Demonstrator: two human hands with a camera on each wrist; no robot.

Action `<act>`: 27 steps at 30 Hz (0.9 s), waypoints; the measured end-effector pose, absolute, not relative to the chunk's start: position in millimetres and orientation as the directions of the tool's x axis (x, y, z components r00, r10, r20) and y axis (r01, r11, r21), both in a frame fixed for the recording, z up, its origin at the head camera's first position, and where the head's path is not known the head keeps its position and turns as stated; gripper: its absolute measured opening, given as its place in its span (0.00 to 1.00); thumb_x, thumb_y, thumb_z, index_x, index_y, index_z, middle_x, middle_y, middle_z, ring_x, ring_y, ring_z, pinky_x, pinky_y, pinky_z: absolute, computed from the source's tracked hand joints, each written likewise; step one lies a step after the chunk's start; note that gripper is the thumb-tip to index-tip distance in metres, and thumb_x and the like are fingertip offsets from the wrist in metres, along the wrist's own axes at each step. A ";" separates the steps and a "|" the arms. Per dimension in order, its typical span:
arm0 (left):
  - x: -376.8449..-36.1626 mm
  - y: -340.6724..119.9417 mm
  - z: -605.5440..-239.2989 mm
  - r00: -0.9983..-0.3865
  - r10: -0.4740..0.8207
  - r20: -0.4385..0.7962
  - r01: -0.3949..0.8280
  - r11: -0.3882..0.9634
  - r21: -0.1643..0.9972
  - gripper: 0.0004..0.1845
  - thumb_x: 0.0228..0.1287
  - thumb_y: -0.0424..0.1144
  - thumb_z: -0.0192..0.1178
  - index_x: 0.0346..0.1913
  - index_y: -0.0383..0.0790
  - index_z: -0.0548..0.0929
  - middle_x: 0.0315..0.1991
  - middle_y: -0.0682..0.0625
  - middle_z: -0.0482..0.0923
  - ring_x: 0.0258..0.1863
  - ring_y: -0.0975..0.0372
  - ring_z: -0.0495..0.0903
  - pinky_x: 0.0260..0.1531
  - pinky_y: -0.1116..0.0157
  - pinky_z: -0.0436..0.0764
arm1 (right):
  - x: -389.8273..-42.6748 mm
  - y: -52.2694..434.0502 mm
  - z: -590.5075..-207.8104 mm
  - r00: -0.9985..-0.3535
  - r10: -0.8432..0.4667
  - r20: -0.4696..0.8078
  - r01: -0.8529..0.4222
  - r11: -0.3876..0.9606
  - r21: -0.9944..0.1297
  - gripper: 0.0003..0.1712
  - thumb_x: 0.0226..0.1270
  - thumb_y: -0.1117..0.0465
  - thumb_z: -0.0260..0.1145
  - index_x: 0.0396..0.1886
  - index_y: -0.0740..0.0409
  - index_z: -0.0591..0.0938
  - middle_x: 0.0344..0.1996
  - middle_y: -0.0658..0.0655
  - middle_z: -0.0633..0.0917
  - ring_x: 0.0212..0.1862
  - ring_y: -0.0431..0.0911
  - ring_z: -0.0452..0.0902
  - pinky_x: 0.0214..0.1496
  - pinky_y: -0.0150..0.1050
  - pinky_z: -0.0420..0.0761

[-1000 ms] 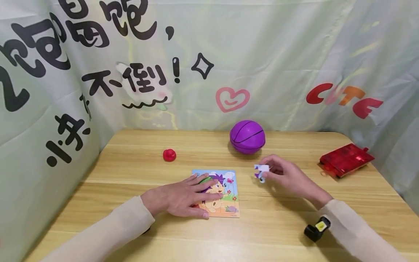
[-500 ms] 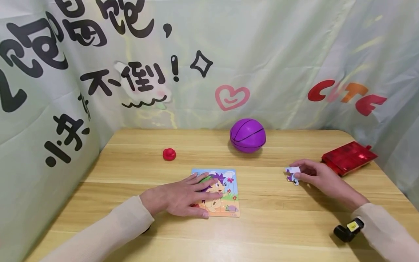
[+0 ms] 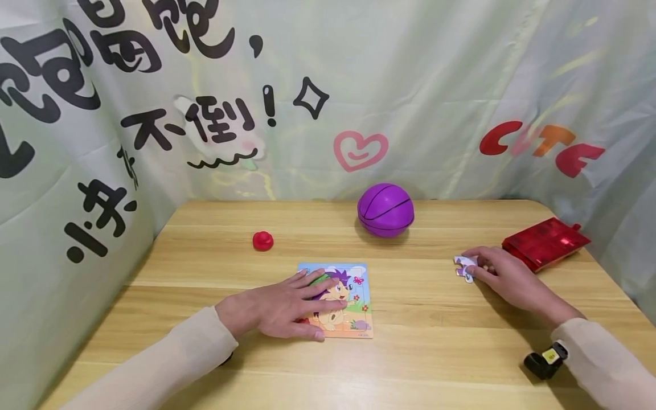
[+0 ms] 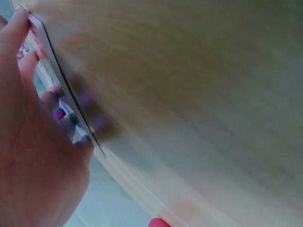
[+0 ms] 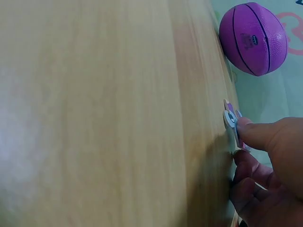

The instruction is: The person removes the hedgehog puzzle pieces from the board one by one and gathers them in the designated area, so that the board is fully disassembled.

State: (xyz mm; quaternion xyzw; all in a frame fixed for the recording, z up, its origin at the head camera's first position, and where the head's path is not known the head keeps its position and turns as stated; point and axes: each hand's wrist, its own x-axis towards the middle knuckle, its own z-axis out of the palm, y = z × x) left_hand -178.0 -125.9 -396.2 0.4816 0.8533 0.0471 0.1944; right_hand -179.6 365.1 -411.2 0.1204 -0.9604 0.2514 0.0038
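My left hand [image 3: 282, 307] rests flat, fingers spread, on a square jigsaw puzzle [image 3: 359, 310] with a purple-haired cartoon animal on it. The hand covers much of the puzzle's left side; in the left wrist view the puzzle [image 4: 52, 61] is seen edge-on beside the fingers. Over the right part of the table, my right hand [image 3: 504, 279] pinches a small white and purple puzzle piece [image 3: 463, 267] between thumb and fingers. An eye drawing shows on the piece [image 5: 231, 118] in the right wrist view. Part of it is hidden by the thumb.
A purple ball [image 3: 385, 210] with black lines sits at the back of the wooden table [image 3: 205, 364]. Left of it lies a small red object [image 3: 263, 241]. A shiny red box-like pack [image 3: 545, 242] lies just beyond my right hand. Printed cloth [image 3: 435, 85] hangs behind.
My right hand has moved to the right with the puzzle piece, closer to the red pack, then slightly away from me. My left hand has stayed on the puzzle.
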 end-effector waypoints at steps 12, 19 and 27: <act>-177.6 -125.4 -397.0 -0.464 0.837 -0.290 0.796 0.538 0.278 0.35 0.83 0.68 0.48 0.87 0.73 0.56 0.92 0.55 0.39 0.91 0.47 0.35 0.87 0.38 0.43 | -172.9 362.0 -411.6 -0.973 -0.211 0.098 -0.233 0.868 -0.439 0.20 0.76 0.56 0.75 0.61 0.60 0.87 0.49 0.60 0.85 0.47 0.49 0.77 0.43 0.34 0.79; -178.0 -125.8 -396.4 -0.461 0.840 -0.286 0.804 0.532 0.267 0.35 0.84 0.68 0.47 0.87 0.73 0.55 0.92 0.54 0.38 0.91 0.46 0.36 0.87 0.38 0.44 | -172.2 360.8 -409.9 -0.973 -0.215 0.083 -0.229 0.869 -0.438 0.19 0.77 0.57 0.74 0.61 0.59 0.88 0.48 0.60 0.85 0.45 0.48 0.76 0.42 0.35 0.77; -178.2 -127.2 -396.5 -0.461 0.840 -0.286 0.802 0.532 0.270 0.35 0.84 0.68 0.47 0.87 0.73 0.56 0.92 0.54 0.38 0.91 0.47 0.35 0.87 0.38 0.43 | -172.1 359.1 -407.7 -0.973 -0.213 0.093 -0.232 0.869 -0.437 0.22 0.77 0.56 0.74 0.64 0.62 0.85 0.48 0.59 0.86 0.47 0.49 0.77 0.43 0.35 0.78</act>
